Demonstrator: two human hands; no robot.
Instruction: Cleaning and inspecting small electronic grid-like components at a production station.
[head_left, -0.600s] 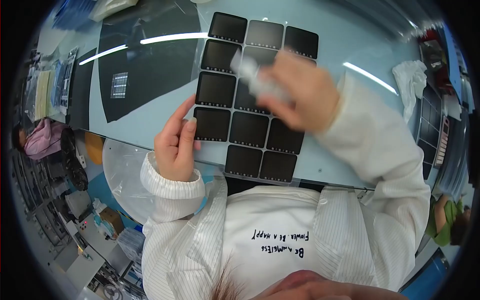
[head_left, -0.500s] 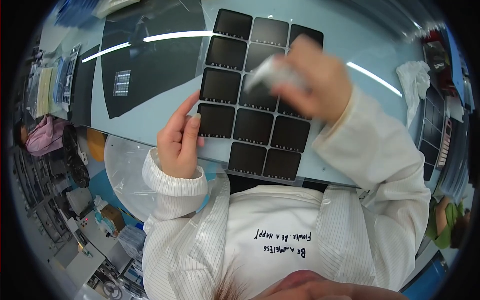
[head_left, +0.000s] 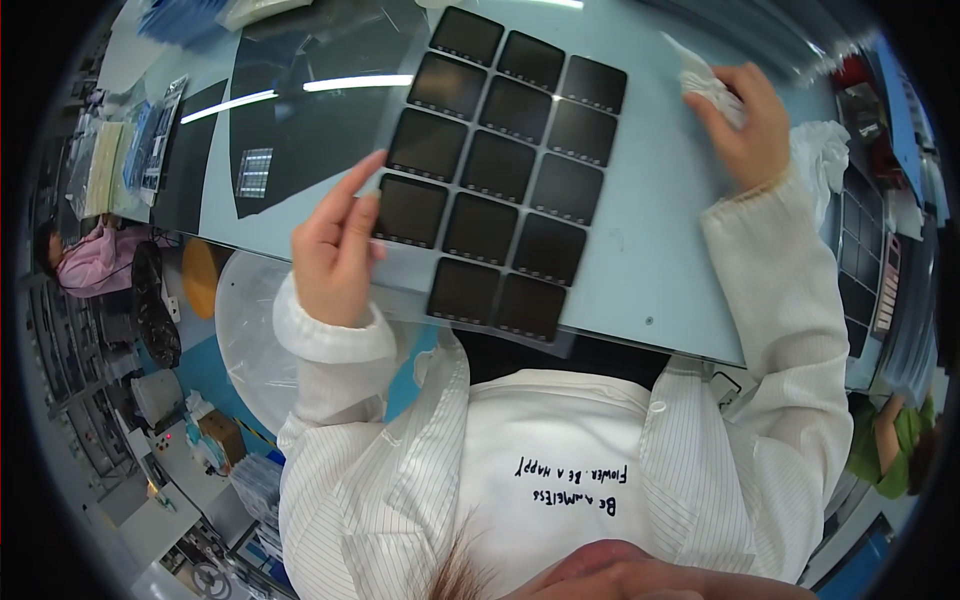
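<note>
From here I see the left hand (head_left: 335,250) pinching the sheet of dark panels (head_left: 497,165), the right hand (head_left: 754,138) gripping white cloth (head_left: 712,97); likely wiping, next calling for light pressure.

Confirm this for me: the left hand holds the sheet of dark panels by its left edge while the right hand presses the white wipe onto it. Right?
Not quite: in the head view, the right hand holds the white wipe off to the right, apart from the sheet of dark panels. The left hand does hold its left edge.
</note>
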